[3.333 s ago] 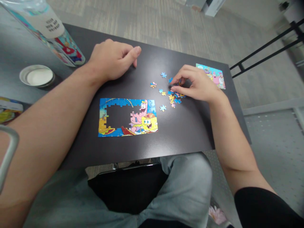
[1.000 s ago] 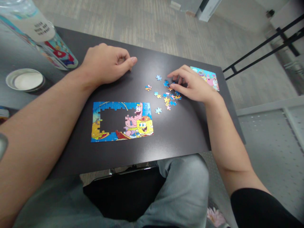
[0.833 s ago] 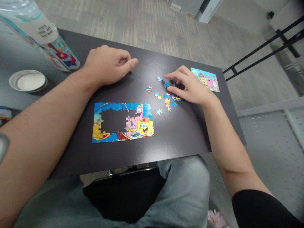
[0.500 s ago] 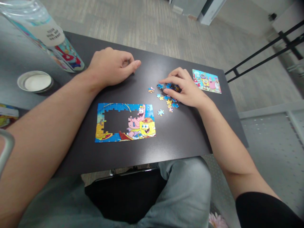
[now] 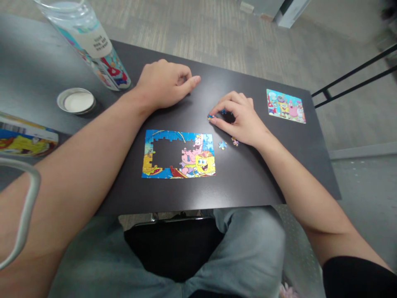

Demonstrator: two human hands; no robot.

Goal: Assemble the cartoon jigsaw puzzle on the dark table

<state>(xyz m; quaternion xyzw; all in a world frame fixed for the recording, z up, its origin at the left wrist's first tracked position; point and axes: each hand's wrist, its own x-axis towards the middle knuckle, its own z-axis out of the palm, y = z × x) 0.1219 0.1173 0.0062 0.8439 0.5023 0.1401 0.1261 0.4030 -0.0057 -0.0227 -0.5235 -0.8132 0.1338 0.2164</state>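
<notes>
My right hand (image 5: pixel 237 118) is over the loose pieces, thumb and forefinger pinched on a small puzzle piece (image 5: pixel 211 117) with blue and yellow on it. Under and beside that palm lie more loose puzzle pieces, mostly hidden; a light blue piece (image 5: pixel 222 145) and a pinkish-yellow piece (image 5: pixel 235 141) show below it. My left hand (image 5: pixel 169 82) rests on the table with fingers curled in and thumb forward, nothing visible in it. Nearer to me lies the partly assembled cartoon puzzle (image 5: pixel 201 161). Its border and right side are joined around a dark gap in the middle.
A small cartoon picture card (image 5: pixel 287 108) lies on the dark table (image 5: pixel 248 182) at right. At left stand a clear printed jar (image 5: pixel 107 62) and a round metal lid (image 5: pixel 76 102). A printed package (image 5: pixel 29 134) is partly behind my left forearm.
My right hand has closed its fingertips on a puzzle piece and covers more of the loose pile. My left hand keeps its pose on the table. The whole view has shifted.
</notes>
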